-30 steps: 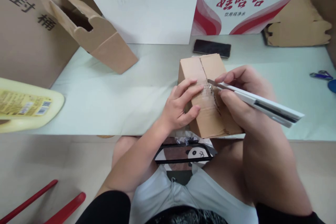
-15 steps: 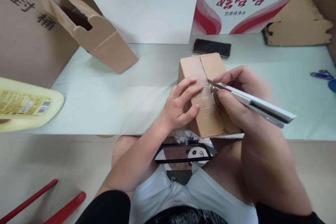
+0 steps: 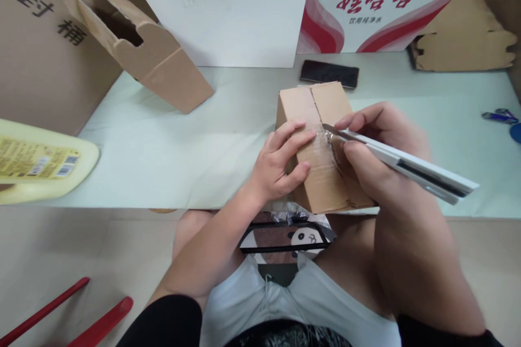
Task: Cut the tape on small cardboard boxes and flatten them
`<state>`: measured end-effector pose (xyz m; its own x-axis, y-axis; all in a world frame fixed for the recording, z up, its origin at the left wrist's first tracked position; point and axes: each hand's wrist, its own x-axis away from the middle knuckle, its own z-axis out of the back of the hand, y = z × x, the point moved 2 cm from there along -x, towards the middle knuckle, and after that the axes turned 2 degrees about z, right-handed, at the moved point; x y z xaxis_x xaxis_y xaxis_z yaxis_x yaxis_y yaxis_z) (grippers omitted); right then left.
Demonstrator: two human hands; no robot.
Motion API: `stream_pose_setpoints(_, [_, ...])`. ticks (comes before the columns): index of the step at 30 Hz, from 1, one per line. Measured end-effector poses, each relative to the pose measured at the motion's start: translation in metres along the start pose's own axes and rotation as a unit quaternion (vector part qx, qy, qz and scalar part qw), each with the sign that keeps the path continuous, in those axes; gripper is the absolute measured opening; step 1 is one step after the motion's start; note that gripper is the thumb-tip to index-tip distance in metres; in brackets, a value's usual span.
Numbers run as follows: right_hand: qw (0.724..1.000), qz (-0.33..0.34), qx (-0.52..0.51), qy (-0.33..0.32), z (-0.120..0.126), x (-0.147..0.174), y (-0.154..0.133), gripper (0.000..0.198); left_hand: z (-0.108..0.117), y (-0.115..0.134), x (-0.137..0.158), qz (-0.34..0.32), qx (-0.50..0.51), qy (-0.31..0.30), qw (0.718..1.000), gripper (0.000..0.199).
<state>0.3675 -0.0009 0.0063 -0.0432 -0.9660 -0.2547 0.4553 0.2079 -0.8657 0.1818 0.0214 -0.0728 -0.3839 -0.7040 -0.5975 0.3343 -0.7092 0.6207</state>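
Observation:
A small brown cardboard box (image 3: 321, 173) rests at the table's front edge, with wrinkled clear tape along its top seam. My left hand (image 3: 280, 162) holds the box from the left side, its fingers spread over the top face. My right hand (image 3: 374, 146) is closed around a white utility knife (image 3: 419, 168). The blade is out, and its tip is at the seam near the torn tape, beside my left fingertips. My right hand partly hides the right side of the box.
Behind the box lies a dark phone (image 3: 329, 74). A tilted cardboard holder (image 3: 163, 68) and a yellow bottle (image 3: 44, 162) are to the left. White cartons (image 3: 228, 16) line the back. Folded cardboard (image 3: 464, 50) and small blue items (image 3: 500, 115) sit at right.
The knife and my right hand have shifted slightly to the right, and the knife's rear end reaches farther out. My left hand and the box look unmoved.

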Motion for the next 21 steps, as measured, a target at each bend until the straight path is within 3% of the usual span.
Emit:
stream_pose_setpoints(13, [0.997, -0.034, 0.071, -0.025, -0.0022, -0.0050, -0.0046, 0.016, -0.0005, 0.0020, -0.0011, -0.017, 0.001, 0.018, 1.000, 0.049])
stream_pose_setpoints(21, [1.000, -0.025, 0.002, -0.003, -0.0020, -0.0003, -0.0056, 0.016, 0.0012, 0.0016, 0.0000, -0.011, -0.002, 0.011, 1.000, 0.050])
